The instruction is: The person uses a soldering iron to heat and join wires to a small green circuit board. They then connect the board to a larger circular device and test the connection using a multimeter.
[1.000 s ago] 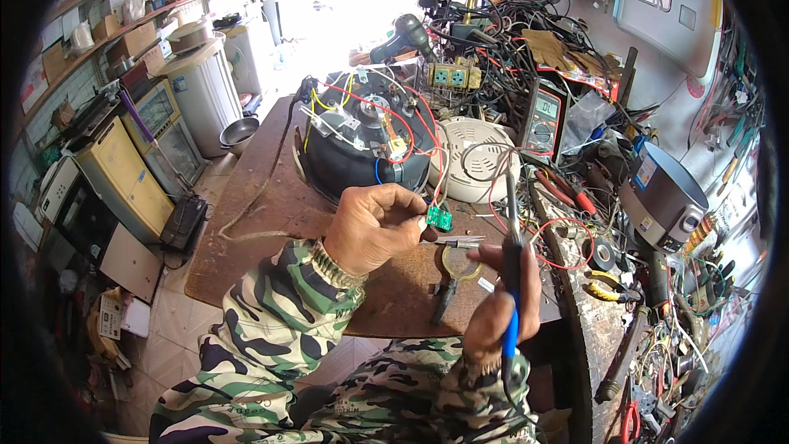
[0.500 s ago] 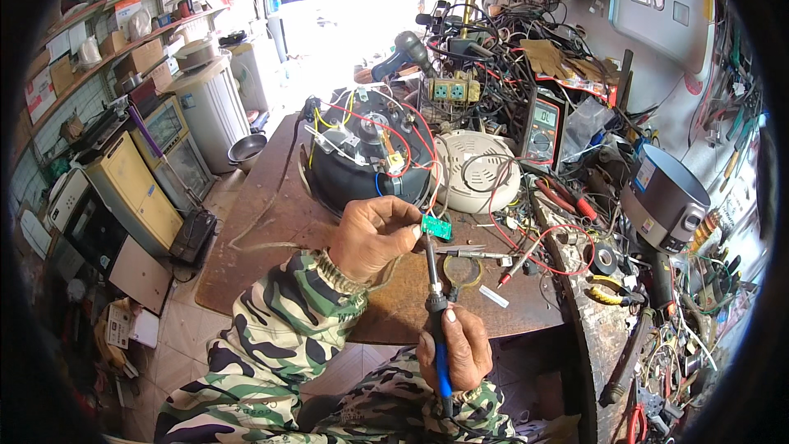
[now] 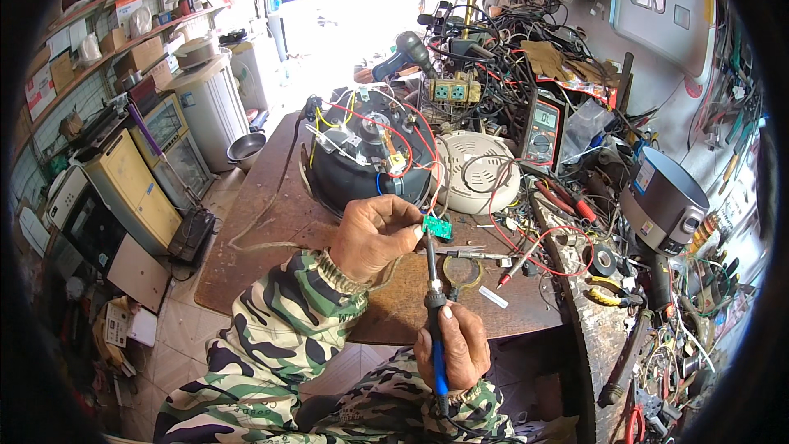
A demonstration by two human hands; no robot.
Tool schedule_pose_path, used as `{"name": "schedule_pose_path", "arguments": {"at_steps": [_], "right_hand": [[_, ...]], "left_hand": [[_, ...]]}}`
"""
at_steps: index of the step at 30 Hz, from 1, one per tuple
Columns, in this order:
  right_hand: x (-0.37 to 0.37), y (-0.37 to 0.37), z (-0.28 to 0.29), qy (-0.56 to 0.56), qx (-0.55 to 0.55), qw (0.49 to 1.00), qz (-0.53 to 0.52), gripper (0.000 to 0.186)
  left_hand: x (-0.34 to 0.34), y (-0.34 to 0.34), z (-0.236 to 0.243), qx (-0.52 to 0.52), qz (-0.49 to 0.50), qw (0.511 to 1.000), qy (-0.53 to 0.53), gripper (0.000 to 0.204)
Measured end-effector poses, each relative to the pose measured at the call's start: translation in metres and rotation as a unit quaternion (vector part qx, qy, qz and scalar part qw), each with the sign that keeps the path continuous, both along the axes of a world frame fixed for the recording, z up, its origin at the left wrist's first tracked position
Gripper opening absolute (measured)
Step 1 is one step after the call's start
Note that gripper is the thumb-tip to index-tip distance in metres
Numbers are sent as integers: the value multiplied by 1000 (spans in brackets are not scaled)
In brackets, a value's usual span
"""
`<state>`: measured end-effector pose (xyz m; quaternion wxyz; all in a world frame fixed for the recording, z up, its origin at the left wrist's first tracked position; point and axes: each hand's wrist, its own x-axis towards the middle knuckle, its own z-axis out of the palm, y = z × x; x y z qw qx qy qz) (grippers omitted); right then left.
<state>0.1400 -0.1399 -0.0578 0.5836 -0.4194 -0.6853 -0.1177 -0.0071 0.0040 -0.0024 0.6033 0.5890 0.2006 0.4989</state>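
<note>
Between the thumb and fingers of my left hand is a small green circuit board, held above the brown workbench. My right hand grips a soldering iron with a blue and black handle. The iron points up and away, its tip at the lower left edge of the board; whether it touches cannot be made out. Just beyond the hands stands an upturned black appliance body with red and yellow wires. A magnifying glass lies right of the iron's shaft, near tweezers.
A round beige vented cover sits beside the black body. Farther right are a multimeter, its red probe, yellow-handled pliers and a grey cooker shell. Tangled cables pile up behind. Cabinets line the left side.
The soldering iron and my right hand have shifted very slightly to the left. The circuit board is tilted a little differently in my left hand, which stays in place.
</note>
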Motion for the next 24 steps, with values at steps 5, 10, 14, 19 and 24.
{"name": "schedule_pose_path", "arguments": {"at_steps": [5, 10, 14, 19, 24], "right_hand": [[-1, 0, 2, 0, -1, 1000, -6, 52], [-2, -1, 5, 4, -10, 1000, -2, 51], [-4, -3, -1, 36, -22, 999, 0, 50], [4, -7, -8, 61, -14, 997, -45, 47], [21, 8, -27, 143, 34, 986, -85, 42]], "left_hand": [[1, 2, -3, 10, 10, 1000, 17, 14], [1, 0, 0, 12, 13, 1000, 12, 13], [0, 0, 1, 12, 20, 999, 23, 9], [7, -4, 3, 39, 52, 998, 24, 7], [2, -9, 4, 192, 125, 958, 173, 12]]}}
